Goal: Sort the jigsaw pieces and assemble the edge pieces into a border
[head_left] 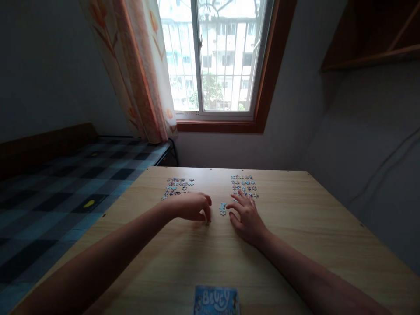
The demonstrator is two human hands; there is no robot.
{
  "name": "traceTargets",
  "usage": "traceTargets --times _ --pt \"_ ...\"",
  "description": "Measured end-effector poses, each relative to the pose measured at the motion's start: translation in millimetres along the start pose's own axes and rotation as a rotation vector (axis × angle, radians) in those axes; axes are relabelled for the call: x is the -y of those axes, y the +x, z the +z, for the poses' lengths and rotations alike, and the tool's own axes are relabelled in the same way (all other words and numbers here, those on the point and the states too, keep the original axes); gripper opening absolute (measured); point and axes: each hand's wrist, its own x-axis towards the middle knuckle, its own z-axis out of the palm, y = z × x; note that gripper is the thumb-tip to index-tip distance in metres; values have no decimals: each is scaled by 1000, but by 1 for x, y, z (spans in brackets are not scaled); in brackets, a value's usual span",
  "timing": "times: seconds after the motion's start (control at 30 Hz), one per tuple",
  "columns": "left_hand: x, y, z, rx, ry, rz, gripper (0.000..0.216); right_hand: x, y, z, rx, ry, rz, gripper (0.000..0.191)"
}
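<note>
My left hand [193, 207] is bent down at the wrist over the table, its fingertips pinched on a small jigsaw puzzle piece [207, 223] at the wood. My right hand [246, 215] rests with fingers spread on the tabletop, holding nothing. Just left of its fingertips lies a small cluster of joined light-blue puzzle pieces [223, 208]. Loose pieces [177, 183] spread in rows beyond my left hand, which partly hides them. Another group of loose pieces [243, 183] lies beyond my right fingers, some of them covered.
A blue puzzle box [216, 301] lies at the near edge of the wooden table [295, 262]. To the left is a bed with a checked cover [49, 197]. A window [226, 57] with a curtain [138, 65] is behind the table; a wooden shelf [374, 59] hangs upper right.
</note>
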Motion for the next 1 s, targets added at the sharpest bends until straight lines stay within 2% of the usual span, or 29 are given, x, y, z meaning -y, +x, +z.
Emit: traceTargets --times 0.1,0.17,0.4,0.7,0.83,1.0 --pt "-3 -19 -1 -78 -67 -18 30 0 -1 -1 11 -3 3 24" --pt "-4 -25 -1 -121 -52 -85 26 -1 -2 -1 16 -5 9 24" --pt "-15 -22 16 -115 41 -265 9 -2 -4 -3 42 7 -15 25" --pt "-40 -11 38 -27 260 -278 26 -1 -4 -6 87 12 -52 26" --pt "-49 -6 48 -18 277 -278 21 -2 -4 -8 99 15 -58 26" --pt "-44 0 54 -56 233 -284 17 -6 -4 -10 115 0 -70 24"
